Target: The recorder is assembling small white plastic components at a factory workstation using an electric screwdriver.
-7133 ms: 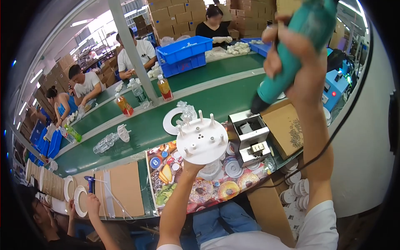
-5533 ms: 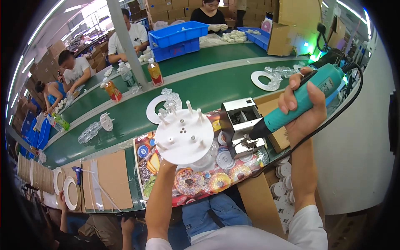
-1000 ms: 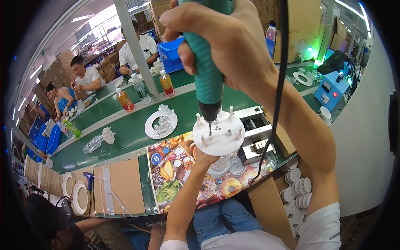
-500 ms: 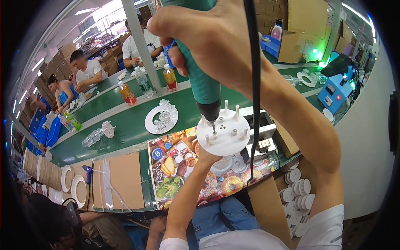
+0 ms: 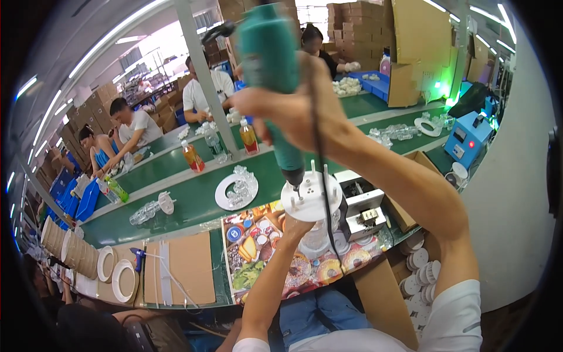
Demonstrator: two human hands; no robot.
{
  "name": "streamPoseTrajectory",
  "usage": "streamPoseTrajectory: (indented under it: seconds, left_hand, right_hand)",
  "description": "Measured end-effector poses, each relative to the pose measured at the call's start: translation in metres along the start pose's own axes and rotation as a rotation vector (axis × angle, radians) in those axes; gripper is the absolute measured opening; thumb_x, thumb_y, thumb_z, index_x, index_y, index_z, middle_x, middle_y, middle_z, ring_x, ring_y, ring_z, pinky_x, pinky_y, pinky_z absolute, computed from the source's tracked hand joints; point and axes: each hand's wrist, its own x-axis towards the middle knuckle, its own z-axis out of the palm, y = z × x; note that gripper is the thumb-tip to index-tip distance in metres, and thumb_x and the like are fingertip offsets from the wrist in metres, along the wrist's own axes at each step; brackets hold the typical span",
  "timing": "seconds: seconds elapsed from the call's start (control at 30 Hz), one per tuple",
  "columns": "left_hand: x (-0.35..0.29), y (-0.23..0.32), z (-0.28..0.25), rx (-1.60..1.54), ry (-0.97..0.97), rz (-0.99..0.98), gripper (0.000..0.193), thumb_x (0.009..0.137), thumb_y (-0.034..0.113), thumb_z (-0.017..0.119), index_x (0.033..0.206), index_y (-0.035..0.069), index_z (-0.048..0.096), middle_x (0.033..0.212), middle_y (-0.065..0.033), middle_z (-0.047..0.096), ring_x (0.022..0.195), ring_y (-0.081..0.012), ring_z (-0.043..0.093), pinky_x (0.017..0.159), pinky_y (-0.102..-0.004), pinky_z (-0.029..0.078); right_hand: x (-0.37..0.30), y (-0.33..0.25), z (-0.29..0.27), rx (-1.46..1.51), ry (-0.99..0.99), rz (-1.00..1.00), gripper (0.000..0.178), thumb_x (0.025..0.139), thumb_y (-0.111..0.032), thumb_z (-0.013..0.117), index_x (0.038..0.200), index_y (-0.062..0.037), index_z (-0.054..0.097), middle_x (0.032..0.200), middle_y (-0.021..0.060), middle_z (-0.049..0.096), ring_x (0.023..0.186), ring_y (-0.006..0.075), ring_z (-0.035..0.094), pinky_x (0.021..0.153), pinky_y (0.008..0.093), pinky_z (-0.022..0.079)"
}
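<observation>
My right hand [image 5: 287,111] is closed round a teal electric screwdriver [image 5: 270,53], held upright, its black cable hanging past my forearm. The bit points down at the left part of a white round plate [image 5: 311,202] with several upright posts; whether it touches a screw there I cannot make out. From below, my left hand [image 5: 300,226] grips the plate's near left edge, its fingers mostly hidden beneath. A clear plastic body [image 5: 316,239] shows under the plate, above a mat with food pictures [image 5: 258,258].
A metal fixture [image 5: 366,217] stands right of the plate. Beyond lie a white ring with clear parts [image 5: 236,190] and a clear piece [image 5: 146,211] on the green belt. Left are cardboard [image 5: 193,267] and a blue glue gun [image 5: 138,258]. A box of white spools [image 5: 422,270] sits right. Co-workers sit opposite.
The view has tilted up, bringing another person at the back into sight. My right hand and the screwdriver are blurred by motion; the bit stays at the plate's left part.
</observation>
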Motion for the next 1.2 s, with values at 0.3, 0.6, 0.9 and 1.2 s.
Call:
streamPoseTrajectory:
  seconds: [0.3, 0.6, 0.9, 1.2]
  left_hand:
    - [0.025, 0.012, -0.033, -0.673, 0.014, -0.372, 0.051, 0.073, 0.011, 0.073, 0.118, 0.003, 0.049, 0.112, -0.0071, 0.057, 0.1, -0.0174, 0.056, 0.085, -0.0305, 0.045]
    - [0.059, 0.035, -0.06, -0.658, 0.271, -0.371, 0.032, 0.069, 0.001, 0.066, 0.099, 0.003, 0.053, 0.078, -0.007, 0.059, 0.066, -0.0174, 0.059, 0.061, -0.03, 0.049]
    - [0.119, 0.024, -0.101, -0.286, 0.499, -0.181, 0.02, 0.08, 0.011, 0.062, 0.097, 0.002, 0.058, 0.083, -0.0084, 0.061, 0.077, -0.018, 0.059, 0.072, -0.0304, 0.048]
    - [0.162, -0.068, 0.02, 0.235, 0.231, 0.379, 0.044, 0.062, 0.002, 0.066, 0.104, 0.0, 0.054, 0.094, -0.0162, 0.054, 0.089, -0.0305, 0.051, 0.079, -0.0369, 0.042]
  right_hand:
    - [-0.112, -0.032, -0.094, 0.182, 0.343, 0.033, 0.043, 0.078, -0.019, 0.058, 0.115, -0.0065, 0.04, 0.083, 0.0102, 0.053, 0.05, 0.0131, 0.052, 0.043, 0.0272, 0.044]
    - [-0.239, 0.041, -0.087, 0.098, 0.291, 0.385, 0.05, 0.065, 0.003, 0.066, 0.109, -0.0018, 0.044, 0.082, 0.0138, 0.059, 0.064, 0.0165, 0.058, 0.056, 0.0274, 0.049]
    - [-0.235, 0.069, -0.096, -0.057, 0.133, 0.389, 0.048, 0.065, 0.002, 0.069, 0.108, -0.0003, 0.047, 0.086, 0.0074, 0.06, 0.073, 0.0116, 0.056, 0.065, 0.0258, 0.047]
    - [-0.248, 0.069, -0.094, 0.016, 0.326, 0.478, 0.055, 0.062, 0.001, 0.071, 0.11, -0.0049, 0.045, 0.081, 0.01, 0.058, 0.073, 0.0172, 0.056, 0.066, 0.0285, 0.048]
